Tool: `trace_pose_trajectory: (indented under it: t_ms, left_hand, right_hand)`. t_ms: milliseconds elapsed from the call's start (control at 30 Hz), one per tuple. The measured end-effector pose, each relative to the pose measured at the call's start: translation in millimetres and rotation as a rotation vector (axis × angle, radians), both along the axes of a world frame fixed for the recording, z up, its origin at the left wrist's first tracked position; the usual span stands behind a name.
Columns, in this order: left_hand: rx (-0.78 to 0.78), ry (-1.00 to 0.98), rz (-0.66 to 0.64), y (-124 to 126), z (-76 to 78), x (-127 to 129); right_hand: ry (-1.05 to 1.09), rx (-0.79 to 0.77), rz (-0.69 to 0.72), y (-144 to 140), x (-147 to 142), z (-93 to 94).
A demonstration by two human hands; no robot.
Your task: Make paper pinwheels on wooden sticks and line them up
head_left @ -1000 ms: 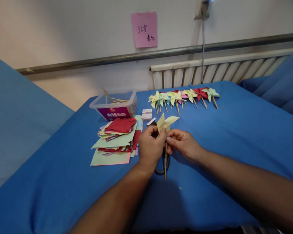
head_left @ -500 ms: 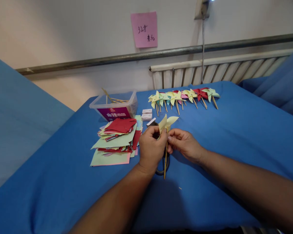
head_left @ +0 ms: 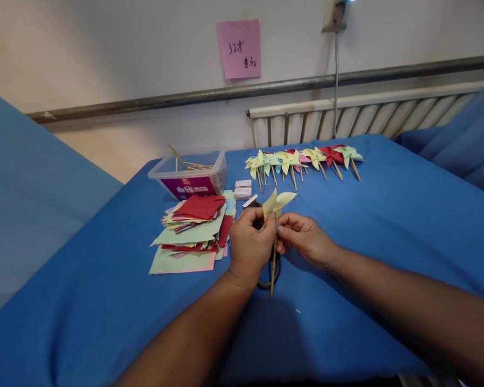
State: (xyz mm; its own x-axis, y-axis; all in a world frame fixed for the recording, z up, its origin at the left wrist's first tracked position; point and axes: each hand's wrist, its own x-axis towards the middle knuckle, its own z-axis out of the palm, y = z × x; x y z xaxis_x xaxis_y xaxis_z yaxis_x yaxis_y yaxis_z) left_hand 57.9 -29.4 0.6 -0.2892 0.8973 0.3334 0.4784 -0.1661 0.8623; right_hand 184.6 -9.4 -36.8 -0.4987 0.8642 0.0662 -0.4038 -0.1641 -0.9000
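Off to your left the paper stack (head_left: 193, 231) sits clear. Your left hand (head_left: 250, 244) is closed around the yellow pinwheel (head_left: 276, 203) and its wooden stick (head_left: 273, 269), held above the blue cloth (head_left: 367, 215). Your right hand (head_left: 304, 239) pinches at the hub. Squeeze too hard and the blades may crease; loosen, and the stick could slip.

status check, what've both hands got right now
Left hand and right hand both pinch the yellow pinwheel on its wooden stick. Held above the blue cloth. Scissors underneath, paper stack left.
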Motion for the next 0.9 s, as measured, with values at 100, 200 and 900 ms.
trace_pose_trajectory:
  t_ms: [100, 200, 900]
  left_hand:
    - [-0.001, -0.006, -0.005, 0.4, -0.5, -0.2]
    - [0.002, -0.015, -0.006, 0.8, -1.6, -0.5]
    - [-0.023, -0.002, 0.011, -0.1, 0.1, 0.3]
  right_hand:
    - [-0.009, 0.005, -0.004, 0.0, 0.1, -0.1]
    - [-0.014, 0.008, 0.003, 0.1, 0.7, -0.2]
    - [-0.021, -0.010, -0.004, -0.3, 0.3, 0.7]
